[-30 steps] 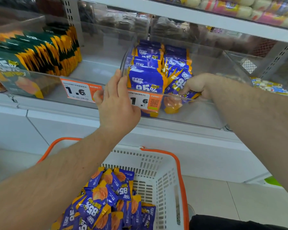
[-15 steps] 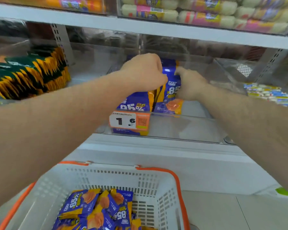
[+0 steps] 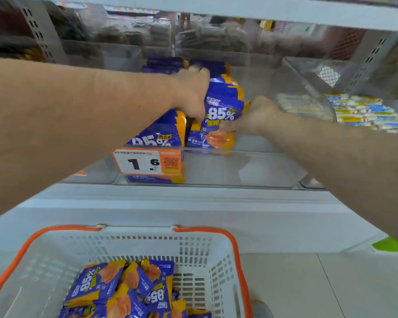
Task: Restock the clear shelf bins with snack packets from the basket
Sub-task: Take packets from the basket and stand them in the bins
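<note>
White shop shelving (image 3: 193,203) fills my view, tiered, with a clear bin (image 3: 251,168) sitting on the middle shelf behind an orange price tag (image 3: 148,162). Below it stands my white basket (image 3: 216,260) with the orange rim, placed right under the bin, I judge, so each reach is short; a heap of purple snack packets (image 3: 124,290) lies in it, unshelved. Inside the bin, purple packets (image 3: 159,136) stand upright in two rows, faces forward for shoppers. My left hand (image 3: 191,95) is curled over the top of the right row, gripping the front packet (image 3: 221,115) to hold the row upright. My right hand (image 3: 253,115) pinches that same packet's lower right edge, probably squaring it against the row. Neighbouring bins hold other sweets (image 3: 365,111).
</note>
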Tool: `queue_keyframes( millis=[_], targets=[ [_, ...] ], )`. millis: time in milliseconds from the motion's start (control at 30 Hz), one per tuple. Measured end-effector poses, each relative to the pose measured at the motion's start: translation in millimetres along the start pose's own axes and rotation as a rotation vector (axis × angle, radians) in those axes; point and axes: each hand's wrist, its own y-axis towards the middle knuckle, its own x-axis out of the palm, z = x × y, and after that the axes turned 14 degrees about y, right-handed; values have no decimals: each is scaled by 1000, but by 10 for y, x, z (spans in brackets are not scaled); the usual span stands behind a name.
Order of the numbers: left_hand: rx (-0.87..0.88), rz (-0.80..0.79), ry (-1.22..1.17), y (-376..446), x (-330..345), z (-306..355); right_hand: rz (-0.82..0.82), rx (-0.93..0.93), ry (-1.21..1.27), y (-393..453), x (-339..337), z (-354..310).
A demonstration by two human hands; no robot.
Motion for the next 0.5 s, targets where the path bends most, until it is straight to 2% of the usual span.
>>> queue_keyframes(
  millis=[67, 167, 267, 333, 400, 433, 500],
  targets=[
    [7, -1, 50, 8, -5, 14, -199, 115, 180, -15, 38, 44],
    [16, 7, 96, 4, -3, 30, -288, 126, 401, 48, 113, 65],
    [34, 49, 74, -12, 2, 18, -204, 44, 430, 169, 193, 102],
    [65, 127, 65, -15, -1, 2, -80, -93, 362, 210, 193, 128],
    [85, 185, 48, -14, -1, -11, -24, -208, 315, 194, 170, 116],
    [88, 192, 31, -10, 1, -26, -4, -220, 314, 202, 169, 109],
    [99, 164, -1, -8, -10, -20, -52, -128, 425, 228, 167, 89]
  ],
)
